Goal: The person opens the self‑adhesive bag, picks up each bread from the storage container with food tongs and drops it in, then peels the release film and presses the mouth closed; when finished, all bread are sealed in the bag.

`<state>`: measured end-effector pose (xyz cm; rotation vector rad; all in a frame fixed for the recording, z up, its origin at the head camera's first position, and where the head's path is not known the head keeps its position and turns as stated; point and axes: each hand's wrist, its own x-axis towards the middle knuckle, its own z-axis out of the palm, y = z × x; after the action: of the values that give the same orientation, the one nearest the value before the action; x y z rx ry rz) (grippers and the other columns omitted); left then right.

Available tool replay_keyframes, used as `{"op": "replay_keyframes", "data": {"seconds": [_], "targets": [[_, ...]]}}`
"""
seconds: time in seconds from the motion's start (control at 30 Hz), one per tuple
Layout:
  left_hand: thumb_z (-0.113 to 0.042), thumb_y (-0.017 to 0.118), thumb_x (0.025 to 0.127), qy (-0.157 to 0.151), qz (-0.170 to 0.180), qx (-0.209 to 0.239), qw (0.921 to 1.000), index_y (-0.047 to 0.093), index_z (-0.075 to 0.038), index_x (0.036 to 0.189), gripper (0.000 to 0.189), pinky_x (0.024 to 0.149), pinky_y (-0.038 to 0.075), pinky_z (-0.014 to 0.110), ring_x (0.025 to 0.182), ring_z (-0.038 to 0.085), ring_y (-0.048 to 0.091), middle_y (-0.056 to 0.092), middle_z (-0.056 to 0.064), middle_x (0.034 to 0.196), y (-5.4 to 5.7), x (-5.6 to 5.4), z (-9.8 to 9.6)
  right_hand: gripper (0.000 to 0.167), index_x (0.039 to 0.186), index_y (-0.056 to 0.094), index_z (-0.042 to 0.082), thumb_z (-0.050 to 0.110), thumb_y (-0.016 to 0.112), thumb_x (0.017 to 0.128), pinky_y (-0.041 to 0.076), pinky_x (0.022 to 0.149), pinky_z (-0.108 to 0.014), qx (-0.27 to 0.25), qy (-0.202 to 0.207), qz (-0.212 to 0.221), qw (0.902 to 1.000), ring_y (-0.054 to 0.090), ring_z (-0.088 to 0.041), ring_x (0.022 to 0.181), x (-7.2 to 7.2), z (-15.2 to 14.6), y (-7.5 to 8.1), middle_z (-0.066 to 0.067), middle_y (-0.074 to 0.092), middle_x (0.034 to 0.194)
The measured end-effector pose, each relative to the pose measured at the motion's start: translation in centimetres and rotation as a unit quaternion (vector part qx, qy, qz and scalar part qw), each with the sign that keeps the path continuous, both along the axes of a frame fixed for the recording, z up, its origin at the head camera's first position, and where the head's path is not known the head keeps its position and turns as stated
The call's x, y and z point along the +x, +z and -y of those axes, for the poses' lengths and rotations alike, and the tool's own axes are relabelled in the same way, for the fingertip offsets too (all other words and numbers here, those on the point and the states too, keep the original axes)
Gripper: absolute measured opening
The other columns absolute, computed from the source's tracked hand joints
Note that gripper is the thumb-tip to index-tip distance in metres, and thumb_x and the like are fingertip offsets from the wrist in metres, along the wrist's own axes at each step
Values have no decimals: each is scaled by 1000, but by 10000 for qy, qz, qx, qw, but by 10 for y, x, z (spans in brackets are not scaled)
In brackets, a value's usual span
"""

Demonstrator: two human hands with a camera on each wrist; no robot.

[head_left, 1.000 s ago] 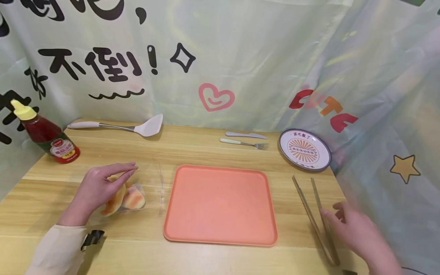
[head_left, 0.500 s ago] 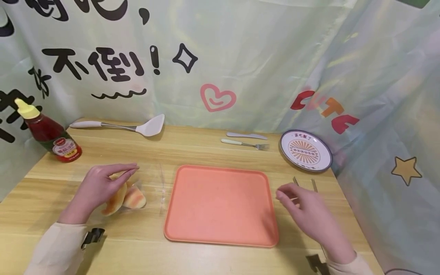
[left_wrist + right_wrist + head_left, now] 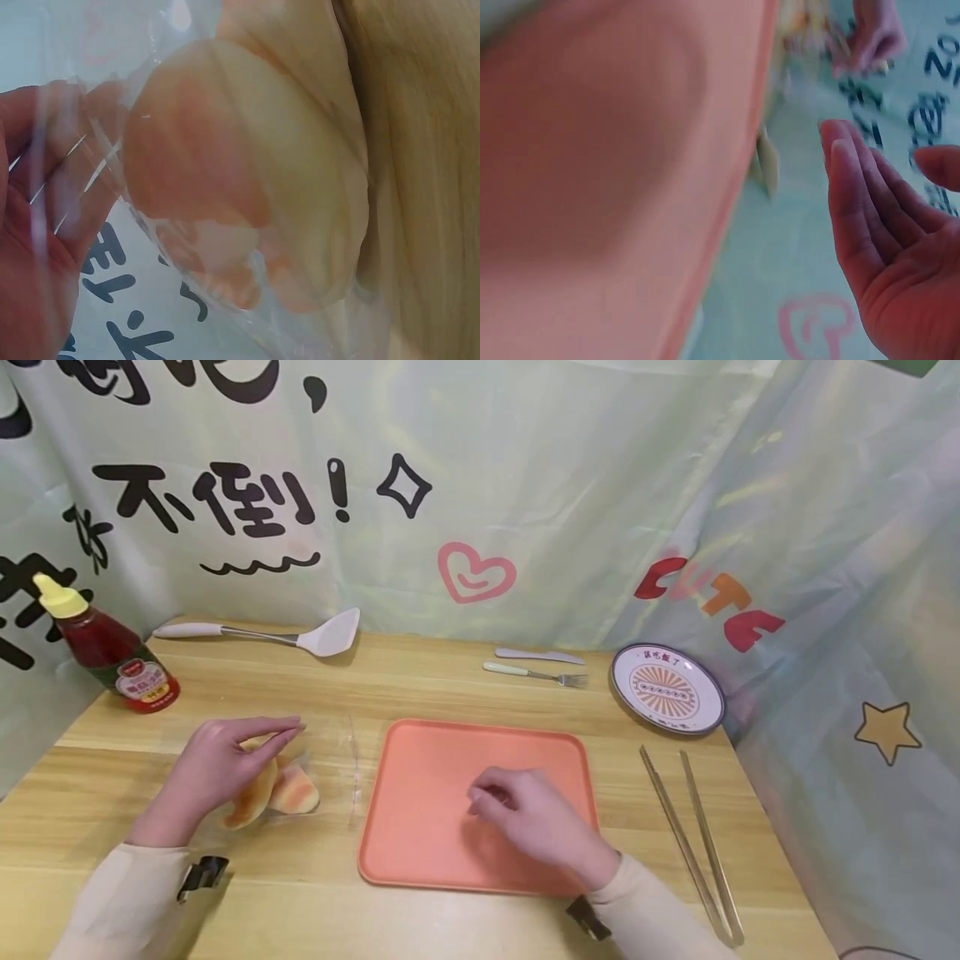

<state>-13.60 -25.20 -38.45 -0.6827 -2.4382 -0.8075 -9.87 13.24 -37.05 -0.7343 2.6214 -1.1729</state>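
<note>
My left hand [image 3: 213,768] pinches a clear plastic bag [image 3: 335,777] at the left of the table, thumb and fingertips together. Bread [image 3: 296,791] lies inside the bag, partly hidden under the hand. Close up in the left wrist view, a rounded bread piece [image 3: 217,135] with browned and pale areas shows through the film. My right hand [image 3: 536,822] hovers over the pink tray [image 3: 420,768], fingers loosely bent and holding nothing. Its palm and relaxed fingers show in the right wrist view.
Metal tongs [image 3: 708,839] lie right of the tray, with a patterned plate [image 3: 667,687] beyond them. A knife [image 3: 540,655] and fork [image 3: 525,672] lie behind the tray. A spatula [image 3: 330,635] and a sauce bottle [image 3: 120,656] stand at the back left, before a printed cloth [image 3: 570,485].
My right hand has moved left, from beside the tongs to over the tray. The left hand stays where it was, on the bag.
</note>
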Motion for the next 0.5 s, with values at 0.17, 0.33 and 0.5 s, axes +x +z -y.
{"op": "replay_keyframes", "data": {"seconds": [0.17, 0.33, 0.5], "targets": [[3, 81, 74, 34, -89, -88, 9999, 79, -7, 98, 26, 48, 38, 16, 48, -5, 49, 75, 5, 92, -1, -2, 1, 22, 97, 72, 11, 27, 57, 101, 52, 74, -23, -237, 514, 421, 9975, 62, -1, 77, 2, 35, -10, 12, 68, 83], [3, 81, 74, 32, -158, -81, 9998, 79, -7, 97, 25, 52, 42, 17, 55, -2, 57, 75, 5, 91, -1, -3, -1, 24, 93, 73, 10, 27, 57, 101, 52, 71, -20, -781, 785, 777, 9908, 64, -4, 72, 6, 62, -16, 11, 69, 79], [3, 81, 74, 1, -160, -4, 9999, 79, -6, 97, 25, 49, 40, 15, 52, -3, 53, 75, 6, 91, -2, -4, -2, 24, 91, 72, 8, 26, 59, 100, 53, 71, -20, -1345, 889, 1376, 9773, 66, -4, 70, 11, 87, -21, 9, 70, 78]]}}
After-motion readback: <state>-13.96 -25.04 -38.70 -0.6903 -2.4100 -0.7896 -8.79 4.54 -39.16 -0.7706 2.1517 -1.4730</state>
